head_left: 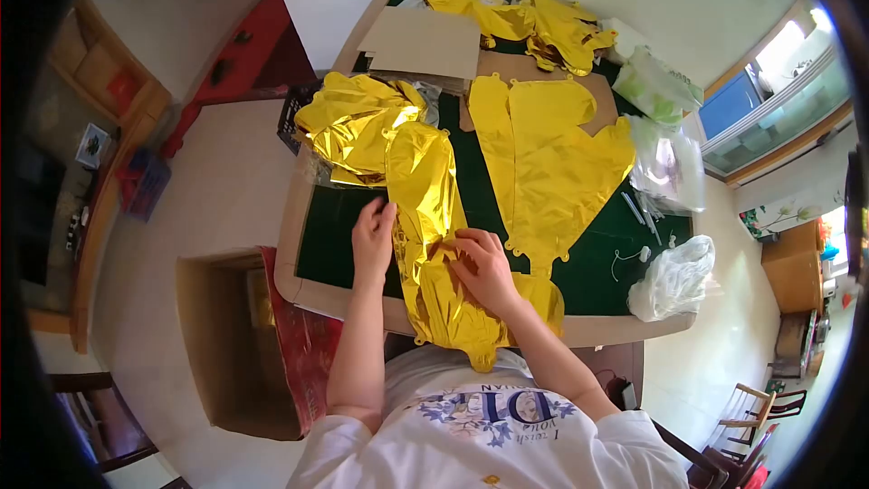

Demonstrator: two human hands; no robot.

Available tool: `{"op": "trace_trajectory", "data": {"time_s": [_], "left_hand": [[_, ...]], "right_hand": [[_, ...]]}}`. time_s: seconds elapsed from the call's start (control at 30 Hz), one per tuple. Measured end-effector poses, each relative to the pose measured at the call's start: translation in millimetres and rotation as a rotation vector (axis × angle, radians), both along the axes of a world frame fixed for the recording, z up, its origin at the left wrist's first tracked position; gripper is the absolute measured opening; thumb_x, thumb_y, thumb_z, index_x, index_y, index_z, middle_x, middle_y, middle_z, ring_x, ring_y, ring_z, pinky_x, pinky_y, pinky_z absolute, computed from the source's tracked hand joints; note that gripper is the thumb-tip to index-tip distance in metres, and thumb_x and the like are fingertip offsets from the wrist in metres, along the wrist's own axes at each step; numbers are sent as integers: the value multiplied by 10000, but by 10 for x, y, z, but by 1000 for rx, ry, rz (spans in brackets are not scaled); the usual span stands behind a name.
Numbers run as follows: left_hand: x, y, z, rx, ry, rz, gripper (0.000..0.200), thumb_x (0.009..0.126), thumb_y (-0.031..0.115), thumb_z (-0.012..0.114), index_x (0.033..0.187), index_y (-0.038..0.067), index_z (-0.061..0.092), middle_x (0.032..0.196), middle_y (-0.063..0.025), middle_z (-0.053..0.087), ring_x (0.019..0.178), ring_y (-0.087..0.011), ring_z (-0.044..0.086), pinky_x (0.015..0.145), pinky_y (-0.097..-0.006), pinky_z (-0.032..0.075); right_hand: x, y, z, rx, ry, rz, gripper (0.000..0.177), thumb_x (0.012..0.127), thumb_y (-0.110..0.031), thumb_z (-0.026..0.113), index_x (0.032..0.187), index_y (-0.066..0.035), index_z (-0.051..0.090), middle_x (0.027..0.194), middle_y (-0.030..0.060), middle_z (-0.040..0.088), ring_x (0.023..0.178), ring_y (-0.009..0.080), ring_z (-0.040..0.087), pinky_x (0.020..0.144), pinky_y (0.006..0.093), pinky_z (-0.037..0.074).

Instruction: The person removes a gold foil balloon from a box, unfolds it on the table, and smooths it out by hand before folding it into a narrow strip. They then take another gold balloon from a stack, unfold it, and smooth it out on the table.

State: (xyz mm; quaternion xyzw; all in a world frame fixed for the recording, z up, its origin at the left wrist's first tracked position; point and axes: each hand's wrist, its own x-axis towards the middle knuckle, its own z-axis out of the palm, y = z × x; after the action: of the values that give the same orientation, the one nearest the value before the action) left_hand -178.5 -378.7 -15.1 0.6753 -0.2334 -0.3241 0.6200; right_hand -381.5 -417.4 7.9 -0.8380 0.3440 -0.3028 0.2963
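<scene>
A shiny gold foil balloon (pixel 424 172), uninflated and creased, lies lengthwise before me, its lower end hanging over the table's near edge against my shirt. At its left edge is my left hand (pixel 371 243), fingers bent and thumb against the foil. Lower down, my right hand (pixel 484 270) pinches the foil with curled fingers; the fingertips are partly hidden in the folds. A flatter, duller gold foil balloon (pixel 557 163) is spread out to the right, its narrow end running close to my right forearm. Beyond my left hand sits a crumpled pile of gold foil (pixel 358 122).
The table has a dark green top (pixel 593 285) with a brown border. More gold foil (pixel 543 23) and cardboard sheets (pixel 425 41) lie at the back. Clear plastic bags (pixel 674 276) line the right side. An open cardboard box (pixel 222 335) stands on the floor at left.
</scene>
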Motion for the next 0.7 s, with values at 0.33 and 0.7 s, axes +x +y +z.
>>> {"op": "trace_trajectory", "data": {"time_s": [0.33,0.7], "left_hand": [[-101,-122,411,-45,-127,-218,140,836,62,708,918,-34,648,802,-24,656,697,-66,574,642,-222,461],[-272,14,894,-276,146,-494,359,823,-34,677,1163,-19,561,1047,-59,667,915,-112,637,821,-250,510]], "right_hand": [[-60,51,-76,162,-173,-41,383,794,-75,699,1161,-44,595,1192,139,560,1081,323,546,928,361,453],[-153,-131,216,974,-628,17,354,886,-93,679,1198,26,561,1122,58,645,982,104,597,866,266,482]]}}
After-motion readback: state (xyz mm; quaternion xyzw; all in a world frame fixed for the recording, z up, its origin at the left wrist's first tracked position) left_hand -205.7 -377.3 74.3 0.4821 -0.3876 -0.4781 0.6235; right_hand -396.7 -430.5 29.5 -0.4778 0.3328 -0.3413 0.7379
